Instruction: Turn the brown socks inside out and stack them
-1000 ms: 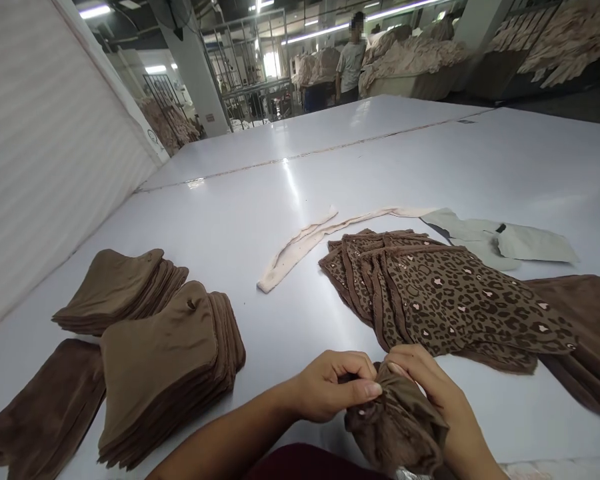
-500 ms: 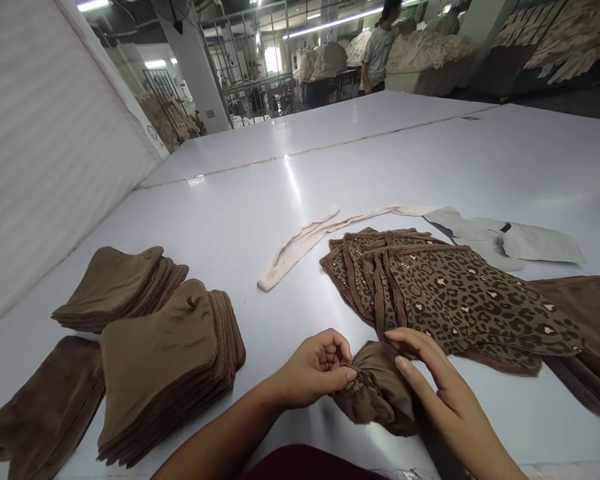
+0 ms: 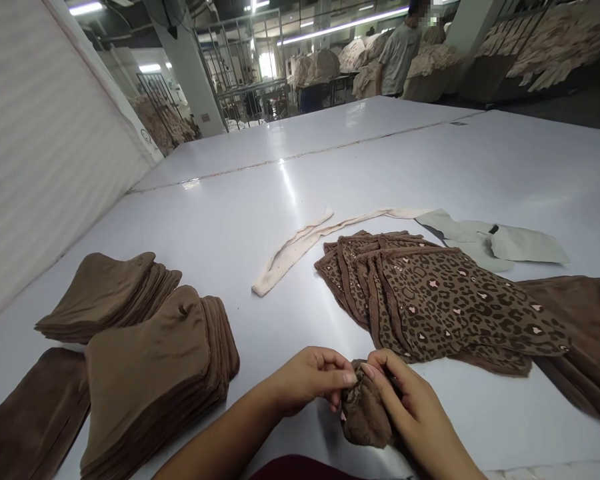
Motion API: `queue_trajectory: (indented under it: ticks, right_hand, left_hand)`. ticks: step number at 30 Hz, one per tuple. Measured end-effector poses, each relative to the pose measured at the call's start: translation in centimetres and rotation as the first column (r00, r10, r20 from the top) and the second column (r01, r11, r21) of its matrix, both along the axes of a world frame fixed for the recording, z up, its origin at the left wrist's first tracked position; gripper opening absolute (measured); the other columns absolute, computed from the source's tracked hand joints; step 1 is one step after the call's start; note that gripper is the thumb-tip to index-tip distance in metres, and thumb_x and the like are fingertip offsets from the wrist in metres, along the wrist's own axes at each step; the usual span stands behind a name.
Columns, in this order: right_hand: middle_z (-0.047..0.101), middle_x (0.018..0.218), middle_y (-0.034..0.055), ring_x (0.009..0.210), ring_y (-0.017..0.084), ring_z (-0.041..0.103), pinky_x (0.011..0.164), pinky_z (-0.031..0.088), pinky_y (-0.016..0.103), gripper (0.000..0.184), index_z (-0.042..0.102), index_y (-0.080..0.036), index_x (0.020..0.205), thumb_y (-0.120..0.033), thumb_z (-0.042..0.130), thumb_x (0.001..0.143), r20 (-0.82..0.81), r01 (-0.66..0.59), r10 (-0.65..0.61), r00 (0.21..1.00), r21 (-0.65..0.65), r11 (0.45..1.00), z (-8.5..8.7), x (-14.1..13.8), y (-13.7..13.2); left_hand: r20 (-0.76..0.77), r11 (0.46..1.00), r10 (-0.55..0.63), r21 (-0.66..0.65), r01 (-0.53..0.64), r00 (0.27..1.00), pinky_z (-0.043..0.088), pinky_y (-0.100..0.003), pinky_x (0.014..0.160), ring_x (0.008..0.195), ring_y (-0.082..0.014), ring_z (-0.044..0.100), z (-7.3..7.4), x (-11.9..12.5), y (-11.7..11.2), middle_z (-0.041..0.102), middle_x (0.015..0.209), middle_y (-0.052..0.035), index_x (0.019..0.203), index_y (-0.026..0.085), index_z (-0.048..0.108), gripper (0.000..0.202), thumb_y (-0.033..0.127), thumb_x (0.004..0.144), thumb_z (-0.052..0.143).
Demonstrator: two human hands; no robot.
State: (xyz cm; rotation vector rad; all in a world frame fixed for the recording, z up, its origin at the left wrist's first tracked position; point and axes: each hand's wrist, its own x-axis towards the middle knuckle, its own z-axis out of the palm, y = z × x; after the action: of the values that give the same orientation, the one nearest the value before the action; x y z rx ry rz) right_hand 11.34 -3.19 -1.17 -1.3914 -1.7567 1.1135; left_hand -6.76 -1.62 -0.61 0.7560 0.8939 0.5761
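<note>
A bunched brown fabric piece, with some leopard print showing, is between my two hands just above the table's near edge. My left hand pinches its upper left edge between thumb and fingers. From the other side my right hand grips it, thumb on top, fingers curled round. Much of the cloth is folded in on itself and partly hidden by the right hand. Just beyond lies a fanned pile of leopard-print fabric pieces with brown fuzzy edges.
Stacks of plain brown cut pieces lie at left, beside darker brown cloth. A pale fabric strip and grey-green paper pieces lie beyond the leopard pile. Brown cloth lies at right. A person stands behind the white table.
My right hand has closed in toward the left and now grips the fabric near the left fingertips. The cloth is more tightly bunched. The person at the back has shifted right in view.
</note>
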Motion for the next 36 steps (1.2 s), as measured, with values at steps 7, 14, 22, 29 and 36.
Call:
queue_trajectory:
  ticks: [7, 14, 22, 29, 36]
  right_hand:
    - [0.050, 0.067, -0.0024, 0.063, 0.015, 0.049, 0.060, 0.042, 0.024, 0.030, 0.050, -0.022, 0.079, -0.049, 0.042, 0.089, -0.200, 0.108, -0.139, 0.970, -0.158, 0.981, -0.7, -0.7, -0.3]
    - [0.034, 0.066, -0.0053, 0.059, 0.012, 0.037, 0.054, 0.039, 0.021, 0.030, 0.041, -0.023, 0.073, -0.048, 0.042, 0.089, -0.408, -0.101, -0.030, 0.913, -0.295, 0.950, -1.0, -1.6, -1.4]
    - [0.060, 0.083, 0.0008, 0.081, 0.019, 0.059, 0.074, 0.046, 0.027, 0.025, 0.047, -0.023, 0.100, -0.042, 0.051, 0.084, -0.199, -0.075, 0.015, 0.980, -0.297, 0.952, -1.3, -0.9, 0.1]
    - [0.057, 0.072, -0.0010, 0.067, 0.016, 0.054, 0.064, 0.045, 0.025, 0.016, 0.055, -0.020, 0.085, -0.036, 0.050, 0.083, -0.361, -0.100, 0.010, 0.933, -0.233, 0.967, -0.6, -1.3, -0.1]
    - [0.056, 0.072, -0.0002, 0.068, 0.017, 0.056, 0.064, 0.047, 0.027, 0.026, 0.055, -0.020, 0.085, -0.045, 0.052, 0.082, -0.517, -0.126, -0.068, 0.853, -0.330, 0.935, 0.0, -1.9, -0.3]
  left_hand:
    - [-0.045, 0.993, 0.015, 0.120, -0.009, 0.999, 0.038, -0.021, 0.044, 0.041, -0.0073, 0.043, -0.4, 1.6, -0.5, 0.045, 0.048, 0.0075, 0.065, 0.018, 0.042, 0.031, 0.029, 0.059, 0.070]
    - [-0.395, 0.826, 0.409, 0.543, -0.150, 0.822, 0.021, -0.021, 0.049, 0.051, -0.0065, 0.027, -1.9, 1.8, 0.2, 0.034, 0.052, 0.0081, 0.060, 0.018, 0.039, 0.015, 0.006, 0.060, 0.047]
    - [-0.310, 0.941, 0.316, 0.227, -0.253, 0.897, 0.026, -0.021, 0.048, 0.049, -0.0075, 0.033, -2.2, 2.5, 1.0, 0.039, 0.051, 0.0056, 0.059, 0.018, 0.040, 0.012, 0.024, 0.067, 0.045]
    - [0.155, 0.979, 0.184, 0.062, -0.195, 0.971, 0.037, -0.020, 0.061, 0.061, -0.0082, 0.047, -0.6, 0.1, 0.1, 0.051, 0.069, 0.0011, 0.079, 0.013, 0.055, 0.030, 0.035, 0.065, 0.070]
    - [0.296, 0.993, 0.004, 0.108, -0.037, 0.955, 0.039, -0.022, 0.060, 0.059, -0.0093, 0.052, -1.4, -1.5, 0.1, 0.056, 0.071, -0.0007, 0.089, 0.014, 0.055, 0.047, 0.035, 0.058, 0.082]
